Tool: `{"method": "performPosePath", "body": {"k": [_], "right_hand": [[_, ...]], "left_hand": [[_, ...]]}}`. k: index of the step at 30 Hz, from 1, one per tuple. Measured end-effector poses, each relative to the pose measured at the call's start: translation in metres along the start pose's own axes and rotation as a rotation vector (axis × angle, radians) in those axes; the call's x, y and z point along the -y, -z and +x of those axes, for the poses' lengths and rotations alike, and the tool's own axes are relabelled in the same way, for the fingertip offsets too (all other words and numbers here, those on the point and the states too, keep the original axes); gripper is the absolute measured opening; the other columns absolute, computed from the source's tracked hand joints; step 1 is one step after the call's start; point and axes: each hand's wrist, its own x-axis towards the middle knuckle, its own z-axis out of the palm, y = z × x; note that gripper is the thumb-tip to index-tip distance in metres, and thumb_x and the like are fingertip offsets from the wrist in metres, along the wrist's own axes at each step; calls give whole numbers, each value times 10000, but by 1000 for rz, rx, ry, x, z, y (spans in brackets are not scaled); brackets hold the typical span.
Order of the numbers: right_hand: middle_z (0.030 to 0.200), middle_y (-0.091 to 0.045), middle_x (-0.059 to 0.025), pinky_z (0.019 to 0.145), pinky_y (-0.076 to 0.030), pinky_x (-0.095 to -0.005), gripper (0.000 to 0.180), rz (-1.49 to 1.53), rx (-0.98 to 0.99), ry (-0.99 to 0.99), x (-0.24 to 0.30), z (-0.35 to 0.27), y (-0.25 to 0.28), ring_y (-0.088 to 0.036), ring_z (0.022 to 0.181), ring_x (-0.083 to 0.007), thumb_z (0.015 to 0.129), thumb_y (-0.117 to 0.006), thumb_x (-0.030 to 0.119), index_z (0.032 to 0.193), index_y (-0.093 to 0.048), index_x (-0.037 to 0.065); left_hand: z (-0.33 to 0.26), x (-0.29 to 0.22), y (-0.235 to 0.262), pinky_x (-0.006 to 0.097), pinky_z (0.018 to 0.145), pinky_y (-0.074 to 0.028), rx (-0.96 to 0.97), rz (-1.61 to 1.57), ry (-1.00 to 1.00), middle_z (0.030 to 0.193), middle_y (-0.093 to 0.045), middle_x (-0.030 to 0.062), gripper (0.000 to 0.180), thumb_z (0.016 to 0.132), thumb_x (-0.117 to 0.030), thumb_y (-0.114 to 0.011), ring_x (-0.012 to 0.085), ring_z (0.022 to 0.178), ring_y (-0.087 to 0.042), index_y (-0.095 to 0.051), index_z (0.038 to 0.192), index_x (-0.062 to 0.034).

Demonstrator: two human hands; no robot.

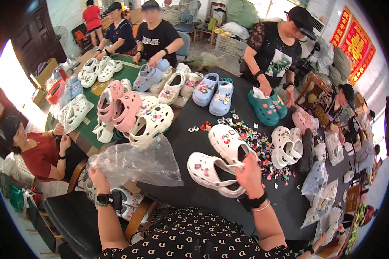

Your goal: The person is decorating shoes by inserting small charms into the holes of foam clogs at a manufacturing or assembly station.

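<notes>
My right hand (249, 176) is closed round the heel straps of two white clogs (208, 168), which carry small decorative charms on their toes. The pair hangs over the black tabletop (173, 192), toes toward the far left. To the left, my left hand (99, 179) pinches one end of a clear plastic bag (138, 162). The bag spreads rightward over the table edge, and its far end looks loose and unfilled. Scattered colourful charms (257, 142) lie just beyond the clogs. Part of the rear clog's heel is hidden by my right hand.
Pink clogs (126, 111) and white clogs are heaped at the far left. Blue clogs (222, 97) stand farther back. Across the table a person holds green clogs (264, 110). Bagged clogs (324, 200) line the right side. A black chair (80, 216) stands at my left.
</notes>
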Motion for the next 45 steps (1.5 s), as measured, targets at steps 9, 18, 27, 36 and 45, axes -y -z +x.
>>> {"method": "performPosePath", "body": {"k": [9,18,27,36,45], "right_hand": [[1098,-562,-222,729,-552,-477,393,-7,624,110,38,-30,-9,-651,833,-414,809,-686,269,1027,-562,-33],[1537,-228,-251,931,-504,-394,1004,701,258,361,132,10,32,-600,1124,-335,716,-843,231,1500,-234,81],[1265,-597,-125,1013,-468,-418,252,1937,357,-107,109,-6,42,-585,1163,-261,977,-474,28,1214,-546,74],[1278,-571,-78,1001,-423,-356,425,1603,664,74,95,-51,14,-561,1151,-206,845,-683,52,1239,-527,76],[1423,-388,-189,1015,-389,-407,371,1039,356,370,63,-68,20,-524,1177,-299,734,-704,-58,1068,-625,82]], "left_hand": [[-93,-171,-83,267,820,-511,376,-290,-275,1115,-639,79,233,952,-34,-542,123,972,-623,-552,1179,18],[-213,-234,-133,312,954,-447,1227,-447,-159,1202,-589,64,454,808,-32,-672,163,1108,-570,-549,1240,33],[-210,-205,-140,285,987,-424,1183,-200,-284,1220,-586,29,378,911,-10,-621,130,1104,-556,-551,1282,2],[-251,-146,-136,359,1040,-451,1552,-798,1110,1344,-554,81,448,999,-224,-531,212,1230,-545,-437,1404,-58],[-231,-145,-169,377,975,-490,1460,-687,595,1272,-567,87,252,895,-86,-683,208,1109,-595,-608,1128,-30]]}}
